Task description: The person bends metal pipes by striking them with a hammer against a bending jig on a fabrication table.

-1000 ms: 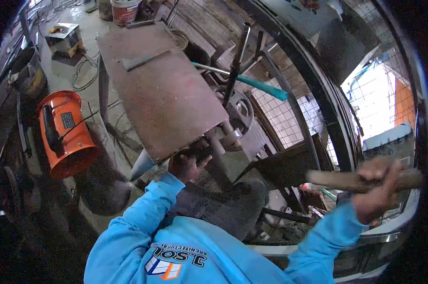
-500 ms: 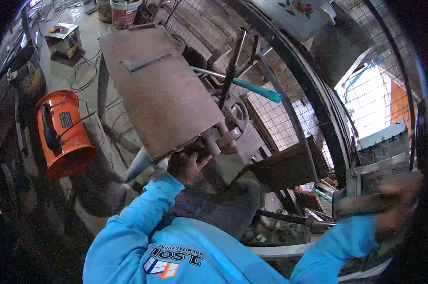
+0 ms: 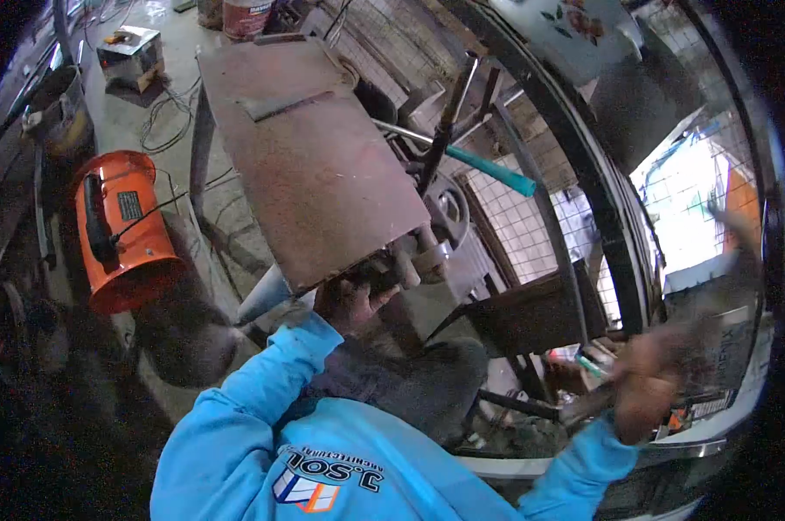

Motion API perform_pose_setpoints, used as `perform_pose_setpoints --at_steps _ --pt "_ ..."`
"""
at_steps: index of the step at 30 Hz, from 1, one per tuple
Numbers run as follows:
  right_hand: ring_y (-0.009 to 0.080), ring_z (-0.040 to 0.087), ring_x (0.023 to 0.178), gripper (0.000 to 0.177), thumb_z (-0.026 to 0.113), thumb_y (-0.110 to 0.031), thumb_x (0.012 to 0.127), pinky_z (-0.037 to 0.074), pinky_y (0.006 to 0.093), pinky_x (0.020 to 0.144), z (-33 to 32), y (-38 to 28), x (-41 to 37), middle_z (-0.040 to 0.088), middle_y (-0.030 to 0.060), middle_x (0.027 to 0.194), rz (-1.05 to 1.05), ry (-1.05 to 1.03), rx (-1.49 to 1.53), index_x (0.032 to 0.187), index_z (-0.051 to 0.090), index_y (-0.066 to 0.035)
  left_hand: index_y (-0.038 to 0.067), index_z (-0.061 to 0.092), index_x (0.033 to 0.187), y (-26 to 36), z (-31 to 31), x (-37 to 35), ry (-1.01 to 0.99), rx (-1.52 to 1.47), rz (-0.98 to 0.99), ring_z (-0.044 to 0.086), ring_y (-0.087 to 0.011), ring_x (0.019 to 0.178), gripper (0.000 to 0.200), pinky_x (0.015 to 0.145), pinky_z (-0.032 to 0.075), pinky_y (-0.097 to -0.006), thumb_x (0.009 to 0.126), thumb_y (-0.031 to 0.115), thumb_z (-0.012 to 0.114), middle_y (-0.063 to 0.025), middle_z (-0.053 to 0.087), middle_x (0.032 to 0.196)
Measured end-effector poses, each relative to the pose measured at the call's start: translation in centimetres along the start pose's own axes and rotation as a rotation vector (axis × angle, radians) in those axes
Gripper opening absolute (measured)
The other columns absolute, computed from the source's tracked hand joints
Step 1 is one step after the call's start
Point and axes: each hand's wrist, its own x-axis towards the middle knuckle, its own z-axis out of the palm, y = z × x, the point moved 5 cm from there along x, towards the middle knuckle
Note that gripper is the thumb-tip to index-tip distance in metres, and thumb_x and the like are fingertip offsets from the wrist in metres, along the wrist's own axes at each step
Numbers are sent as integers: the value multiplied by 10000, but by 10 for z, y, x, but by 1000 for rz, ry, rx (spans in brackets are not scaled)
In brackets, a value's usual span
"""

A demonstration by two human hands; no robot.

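Note:
My left hand is at the near edge of a brown metal-topped stand, its thumb raised beside a short round bar under that edge. The fingers curl into shadow, so what they grip is hidden. A loose flat metal strip lies on the stand's top. Out to the right, my right hand is closed and blurred by motion. A smeared, long dark shape passes through it, too blurred to name.
An orange cylindrical blower with a cable is on the floor at left. Behind it sits a metal box. A teal-ended pole juts out right of the stand, before wire mesh. A dark metal frame curves past at right.
My right hand has swung inward and to the left from the far right. My left hand keeps its place at the stand's edge. The whole view has shifted slightly.

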Motion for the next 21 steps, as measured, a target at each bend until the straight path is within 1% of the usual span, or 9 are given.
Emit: perform_pose_setpoints --at_steps 4,8,10,11,12,14,17,20,21 --pt "157 482 666 205 507 -241 934 404 290 598 -29 -133 20 496 75 800 -543 -108 201 828 479 -67 81 660 925 14 -3 8 121 -170 -8 648 -340 780 378 697 529 -445 815 443 639 -127 670 918" --pt "160 498 604 241 478 -254 947 431 294 570 -122 -143 10 521 67 739 -510 45 280 823 506 -49 78 678 837 12 -4 12 97 -84 13 641 -355 681 412 625 527 -458 826 483 603 -128 670 802" --pt "141 492 461 350 425 -325 964 465 278 477 -35 -208 19 498 15 575 -747 34 144 760 523 -59 76 679 824 13 -8 10 59 -78 -3 637 -362 664 424 600 526 -459 832 490 591 -133 663 773" --pt "165 495 487 331 423 -291 958 482 287 524 -12 -211 21 502 36 614 -784 70 190 771 529 -39 75 678 828 13 -10 12 93 -111 10 636 -362 666 425 592 526 -458 834 490 587 -138 661 772" --pt "179 517 563 270 473 -275 938 476 307 561 10 -198 17 533 68 694 -889 40 -175 832 544 -37 74 677 832 13 -10 11 126 -144 21 636 -363 667 427 585 525 -457 837 490 584 -143 658 771" --pt "209 525 555 301 527 -334 896 482 348 573 53 -93 13 555 73 674 -725 169 -593 903 568 -36 67 669 819 7 6 7 26 -36 -12 637 -364 674 436 584 526 -460 842 492 576 -159 653 773" --pt "253 536 543 427 609 -422 833 491 410 591 106 63 1 588 81 645 -68 -320 -943 1009 605 -33 65 650 771 9 9 7 -46 -22 44 631 -364 653 442 580 524 -465 842 495 573 -167 642 738" --pt "210 578 682 353 648 -338 823 490 350 650 62 25 13 588 97 740 399 -219 -603 936 609 -6 50 631 943 4 4 9 142 3 71 639 -370 741 469 687 525 -460 813 500 610 -181 652 868" --pt "248 609 623 386 683 -395 794 501 364 615 42 -16 21 663 98 762 255 -95 -892 918 642 -31 42 624 1039 5 4 3 213 21 76 645 -373 792 519 741 526 -457 799 502 627 -189 658 942"
